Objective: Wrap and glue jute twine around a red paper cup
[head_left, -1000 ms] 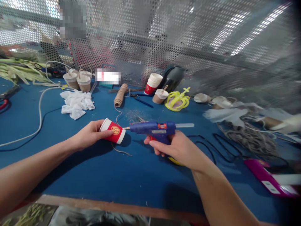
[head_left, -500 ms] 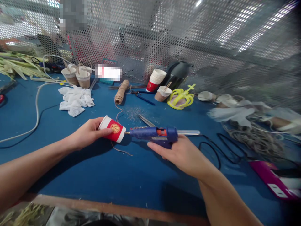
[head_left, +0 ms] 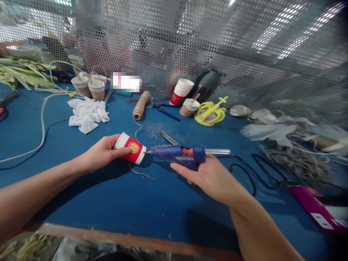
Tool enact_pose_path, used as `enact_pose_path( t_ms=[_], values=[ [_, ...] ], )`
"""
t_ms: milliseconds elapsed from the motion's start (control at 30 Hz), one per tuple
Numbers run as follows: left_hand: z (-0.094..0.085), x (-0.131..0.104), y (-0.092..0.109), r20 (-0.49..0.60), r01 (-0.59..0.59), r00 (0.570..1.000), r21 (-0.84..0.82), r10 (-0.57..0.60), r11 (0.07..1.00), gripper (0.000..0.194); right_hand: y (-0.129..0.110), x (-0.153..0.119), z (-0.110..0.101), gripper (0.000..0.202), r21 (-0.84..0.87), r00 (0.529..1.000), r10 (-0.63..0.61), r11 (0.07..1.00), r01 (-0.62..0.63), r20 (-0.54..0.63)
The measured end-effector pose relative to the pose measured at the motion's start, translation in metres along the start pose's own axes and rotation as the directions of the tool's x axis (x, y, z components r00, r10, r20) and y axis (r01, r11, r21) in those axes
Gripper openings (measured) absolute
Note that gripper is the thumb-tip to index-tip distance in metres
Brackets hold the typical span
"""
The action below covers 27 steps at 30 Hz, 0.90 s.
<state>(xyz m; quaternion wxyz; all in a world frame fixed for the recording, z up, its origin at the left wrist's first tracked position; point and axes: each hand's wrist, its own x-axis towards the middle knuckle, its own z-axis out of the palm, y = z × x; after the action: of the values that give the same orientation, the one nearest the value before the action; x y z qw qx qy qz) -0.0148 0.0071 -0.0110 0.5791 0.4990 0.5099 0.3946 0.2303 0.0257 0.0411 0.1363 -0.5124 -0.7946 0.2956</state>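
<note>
My left hand (head_left: 104,152) is closed round a red and white paper cup (head_left: 138,151), which lies tilted on its side with its base to the right. In my right hand (head_left: 208,175) is a blue glue gun (head_left: 178,153), a clear glue stick poking out of its back. The gun's metal nozzle is at the edge of the cup's base. A thin string (head_left: 141,174) lies below the cup, and another strand runs up behind it to a twine roll (head_left: 141,106). Scissors (head_left: 169,138) lie behind the gun, their handles hidden.
White cloth pieces (head_left: 88,114), wrapped cups (head_left: 97,89) and a white cable (head_left: 42,119) are at left. Behind stand stacked cups (head_left: 181,91), a yellow crown (head_left: 210,115), pliers (head_left: 168,114) and a dark jug (head_left: 208,85). Grey cord (head_left: 296,163) and a magenta box (head_left: 312,208) lie right.
Both hands, the cup and the glue gun have hardly moved. The background has shifted slightly with the camera.
</note>
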Motion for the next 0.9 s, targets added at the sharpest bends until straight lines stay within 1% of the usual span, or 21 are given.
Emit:
enact_pose_path(
  t_ms=[200,433,667,833,900],
  values=[
    [0.0004,0.0008,0.0008,-0.010,0.007,1.000,0.000,-0.007,1.000,0.028,-0.0002,0.0009,0.0003,0.015,-0.008,1.000,-0.002,1.000,0.002,-0.016],
    [-0.0009,0.0008,-0.0021,-0.015,0.013,1.000,-0.005,-0.013,1.000,0.030,-0.0025,-0.0009,0.0005,0.013,0.040,0.999,0.029,0.999,-0.030,0.029],
    [0.0004,0.0003,0.0001,-0.020,0.007,1.000,0.005,-0.007,1.000,0.030,-0.0015,0.0013,0.0004,0.024,0.045,0.998,0.069,0.997,-0.068,-0.014],
    [-0.0006,0.0002,-0.0021,-0.014,0.022,1.000,-0.010,-0.022,1.000,0.030,-0.0010,0.0002,0.0006,0.026,0.059,0.995,0.086,0.994,-0.089,0.046],
    [-0.0008,0.0005,-0.0025,-0.010,0.026,1.000,-0.013,-0.026,1.000,0.030,-0.0013,0.0006,0.0009,0.026,0.063,0.994,0.098,0.993,-0.101,0.050]
  ],
)
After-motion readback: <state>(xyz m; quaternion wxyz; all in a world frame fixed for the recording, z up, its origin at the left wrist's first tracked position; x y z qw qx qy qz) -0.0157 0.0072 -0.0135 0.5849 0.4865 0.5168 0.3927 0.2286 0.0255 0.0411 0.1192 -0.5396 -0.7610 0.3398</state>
